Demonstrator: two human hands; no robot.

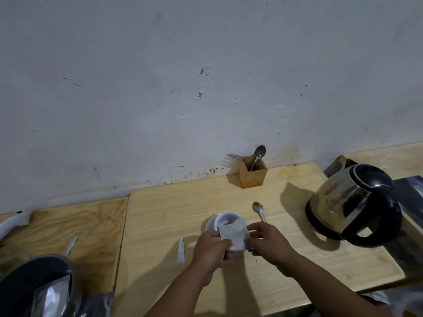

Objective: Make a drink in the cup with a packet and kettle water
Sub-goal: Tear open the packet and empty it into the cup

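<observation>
A white cup (226, 218) stands on a white saucer (209, 225) on the wooden board. I hold a white packet (233, 234) with both hands, tilted with its top corner over the cup's rim. My left hand (211, 250) pinches the packet's lower left side. My right hand (269, 242) grips its right edge. A steel kettle (350, 202) with a black handle and lid stands to the right of the cup. A teaspoon (259, 210) lies on the board just right of the cup.
A torn white strip (180, 250) lies left of my left hand. A wooden holder (252, 171) with a spoon and fork stands against the wall. At the lower left is a dark bowl (34, 284) with silver pouches. The board (164, 225) spans the middle.
</observation>
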